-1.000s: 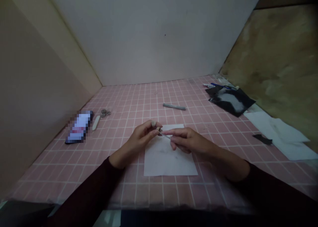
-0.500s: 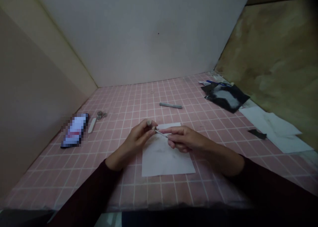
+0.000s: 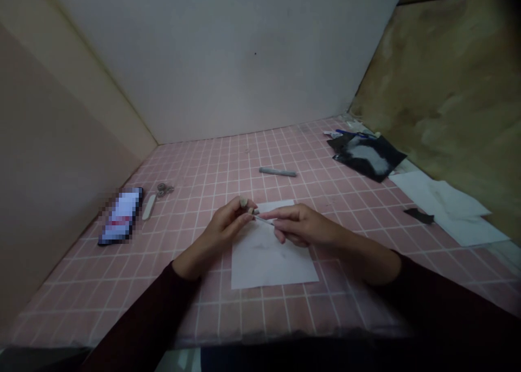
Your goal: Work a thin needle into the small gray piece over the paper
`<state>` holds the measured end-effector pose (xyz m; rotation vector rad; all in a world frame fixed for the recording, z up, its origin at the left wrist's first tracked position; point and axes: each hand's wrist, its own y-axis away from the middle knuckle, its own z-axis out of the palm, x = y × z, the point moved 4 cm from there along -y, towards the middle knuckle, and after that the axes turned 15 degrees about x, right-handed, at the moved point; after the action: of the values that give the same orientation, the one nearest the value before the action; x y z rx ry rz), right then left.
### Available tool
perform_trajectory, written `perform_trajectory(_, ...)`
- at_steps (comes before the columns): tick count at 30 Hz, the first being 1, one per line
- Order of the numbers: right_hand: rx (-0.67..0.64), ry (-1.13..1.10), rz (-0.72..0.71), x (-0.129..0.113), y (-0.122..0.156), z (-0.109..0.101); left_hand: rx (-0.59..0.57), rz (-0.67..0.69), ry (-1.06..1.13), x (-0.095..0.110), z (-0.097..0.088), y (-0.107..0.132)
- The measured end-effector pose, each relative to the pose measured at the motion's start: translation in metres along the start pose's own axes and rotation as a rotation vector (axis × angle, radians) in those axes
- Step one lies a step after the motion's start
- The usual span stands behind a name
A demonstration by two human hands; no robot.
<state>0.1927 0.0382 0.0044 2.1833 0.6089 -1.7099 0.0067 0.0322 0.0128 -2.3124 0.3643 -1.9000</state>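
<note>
Slim stick [image 3: 264, 220] runs up-left; right hand [image 3: 299, 225] to left hand [image 3: 226, 233]

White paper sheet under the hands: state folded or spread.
Spread: the white paper sheet lies flat on the pink tiled surface, no fold showing.

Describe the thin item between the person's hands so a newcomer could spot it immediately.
On the pink tiled surface, find the central white paper sheet. Above it, the left hand and right hand hold a thin pale rod. It is slimmer than the grey stick beyond.
</note>
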Motion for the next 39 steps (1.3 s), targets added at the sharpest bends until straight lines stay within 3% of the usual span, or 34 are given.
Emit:
perform_trajectory(2, -0.061, -0.115, 0.131, 0.002, -0.001, 0.000, 0.004, 0.005, 0.033, 0.001, -0.001, 0.000)
perform_trajectory(3, -0.052, -0.105, 0.125, 0.001, -0.001, -0.001, -0.004, -0.007, 0.054, 0.000, -0.001, 0.000)
perform_trajectory(8, 0.209, 0.442, -0.304, -0.010, 0.007, 0.000, -0.073, -0.067, 0.073, -0.003, 0.000, -0.003)
perform_trajectory(10, 0.250, 0.570, -0.365, -0.010, 0.010, 0.002, -0.055, -0.063, 0.026, -0.004, 0.000, -0.003)
perform_trajectory(13, 0.171, 0.368, -0.273, -0.007, 0.007, 0.002, -0.030, 0.016, -0.154, -0.001, 0.000, -0.001)
perform_trajectory(16, 0.008, -0.025, 0.033, 0.001, 0.001, -0.001, -0.003, 0.136, -0.273, 0.003, -0.001, 0.001)
perform_trajectory(18, -0.067, -0.170, 0.179, 0.005, -0.001, -0.001, 0.021, 0.171, -0.254, 0.005, -0.003, 0.002)
perform_trajectory(20, -0.055, -0.137, 0.128, 0.004, -0.002, -0.002, 0.019, 0.156, -0.210, 0.005, -0.003, 0.002)
perform_trajectory(24, 0.164, 0.305, -0.261, -0.007, 0.004, 0.000, -0.029, 0.022, -0.092, 0.000, -0.002, 0.000)
perform_trajectory(26, 0.220, 0.468, -0.346, -0.010, 0.008, 0.002, -0.032, -0.017, -0.070, -0.001, -0.001, -0.001)
perform_trajectory(29, 0.165, 0.355, -0.278, -0.010, 0.007, 0.003, -0.020, 0.029, -0.170, -0.001, -0.001, 0.000)
perform_trajectory(34, -0.057, -0.142, 0.156, 0.003, 0.000, 0.000, 0.028, 0.142, -0.232, 0.004, -0.003, 0.003)
perform_trajectory(36, -0.045, -0.131, 0.116, 0.004, -0.001, -0.001, 0.027, 0.120, -0.162, 0.004, -0.004, 0.002)
perform_trajectory(39, 0.106, 0.182, -0.190, -0.002, 0.003, -0.002, -0.029, 0.014, -0.057, 0.000, -0.002, 0.000)
